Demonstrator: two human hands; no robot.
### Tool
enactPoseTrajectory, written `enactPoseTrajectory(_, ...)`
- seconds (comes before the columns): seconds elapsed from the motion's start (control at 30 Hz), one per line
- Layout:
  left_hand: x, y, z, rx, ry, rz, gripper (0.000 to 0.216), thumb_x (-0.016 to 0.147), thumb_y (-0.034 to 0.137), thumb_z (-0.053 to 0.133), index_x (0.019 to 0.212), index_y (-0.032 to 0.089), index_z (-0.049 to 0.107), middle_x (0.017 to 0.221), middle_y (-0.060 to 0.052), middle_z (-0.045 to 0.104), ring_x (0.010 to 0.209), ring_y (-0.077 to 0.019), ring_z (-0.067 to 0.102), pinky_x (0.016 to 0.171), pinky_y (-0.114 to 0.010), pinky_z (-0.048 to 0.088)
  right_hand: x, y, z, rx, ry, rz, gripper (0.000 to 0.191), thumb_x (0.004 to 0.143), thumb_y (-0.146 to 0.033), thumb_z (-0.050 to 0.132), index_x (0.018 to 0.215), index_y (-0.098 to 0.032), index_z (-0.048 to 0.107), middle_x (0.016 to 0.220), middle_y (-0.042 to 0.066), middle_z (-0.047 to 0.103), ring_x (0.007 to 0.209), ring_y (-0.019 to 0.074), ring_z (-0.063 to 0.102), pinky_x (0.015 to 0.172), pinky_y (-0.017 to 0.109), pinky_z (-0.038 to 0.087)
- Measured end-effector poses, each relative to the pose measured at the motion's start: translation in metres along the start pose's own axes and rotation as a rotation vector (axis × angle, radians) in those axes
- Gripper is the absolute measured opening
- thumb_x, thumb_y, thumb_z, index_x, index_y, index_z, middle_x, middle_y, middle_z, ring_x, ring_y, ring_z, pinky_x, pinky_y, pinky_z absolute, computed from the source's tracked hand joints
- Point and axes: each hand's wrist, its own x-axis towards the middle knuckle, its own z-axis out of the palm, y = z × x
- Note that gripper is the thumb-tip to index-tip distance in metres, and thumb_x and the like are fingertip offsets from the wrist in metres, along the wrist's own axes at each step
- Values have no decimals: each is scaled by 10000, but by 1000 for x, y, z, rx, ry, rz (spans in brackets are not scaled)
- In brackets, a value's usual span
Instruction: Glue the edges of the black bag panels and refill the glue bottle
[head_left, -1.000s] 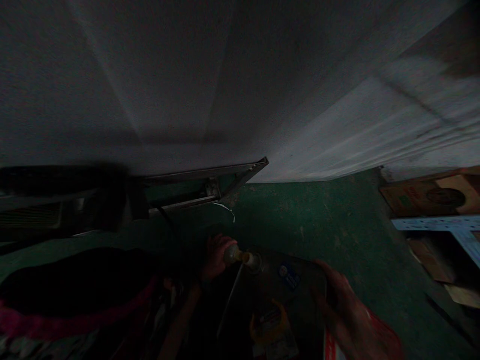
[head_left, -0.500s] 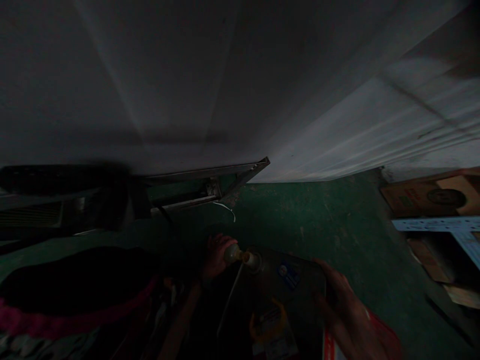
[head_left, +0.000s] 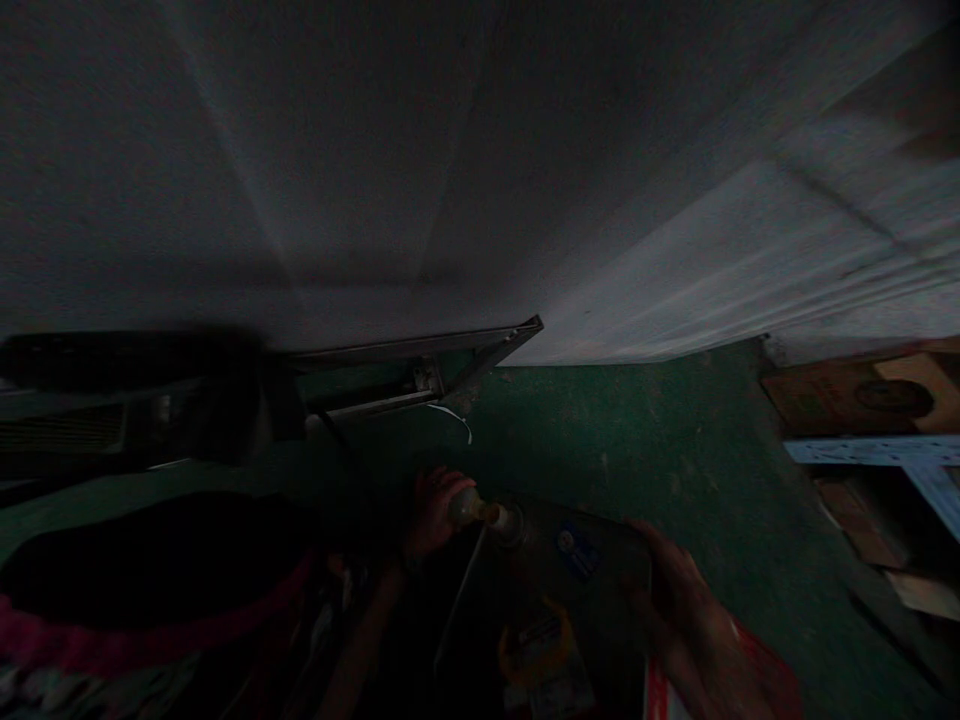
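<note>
A small pale bottle [head_left: 463, 506] lies tilted in my left hand [head_left: 433, 508], whose fingers wrap around it. Its mouth is up against the pale spout [head_left: 508, 523] of a large dark rectangular tin [head_left: 609, 600]. The tin is tipped, with a yellow handle [head_left: 536, 655] and a blue label [head_left: 576, 550] on its top face. My right hand [head_left: 694, 625] grips the tin's right side, fingers at its far edge and thumb over the near face. Dim light hides whether liquid is flowing, and the tin's lower part is out of view.
A dark metal frame [head_left: 491, 358] stands by the grey wall [head_left: 360, 160], with a thin white cord [head_left: 457, 418] near it on the green floor [head_left: 630, 430]. At right are cardboard boxes [head_left: 832, 400] and a light-blue rack [head_left: 862, 450]. Dark fabric with a pink edge [head_left: 150, 640] fills the lower left.
</note>
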Motion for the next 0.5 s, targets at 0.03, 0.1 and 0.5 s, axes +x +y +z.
enactPoseTrajectory(0.03,0,-1,1,-1,5,4,544,676,230,569,1215,284,513,1299,-31,504,1272,-293,316,1066,-544,105,0,-2,0,4,18,2,417,859,-390,415,1245,-232,416,1189,101,546,1115,245,530,933,462,454)
enactPoseTrajectory(0.1,0,-3,3,-7,11,17,540,682,231,562,1217,288,512,1297,-29,506,1270,-287,319,1066,-538,110,0,-6,-2,-4,26,0,412,859,-387,413,1241,-233,417,1181,101,553,1110,248,533,927,460,459)
enactPoseTrajectory(0.5,0,6,-4,-19,-11,-32,560,657,203,576,1211,274,527,1293,-26,514,1279,-295,310,1073,-547,89,0,5,-4,-55,-2,-69,432,856,-371,434,1266,-240,407,1202,94,556,1109,245,545,923,429,474)
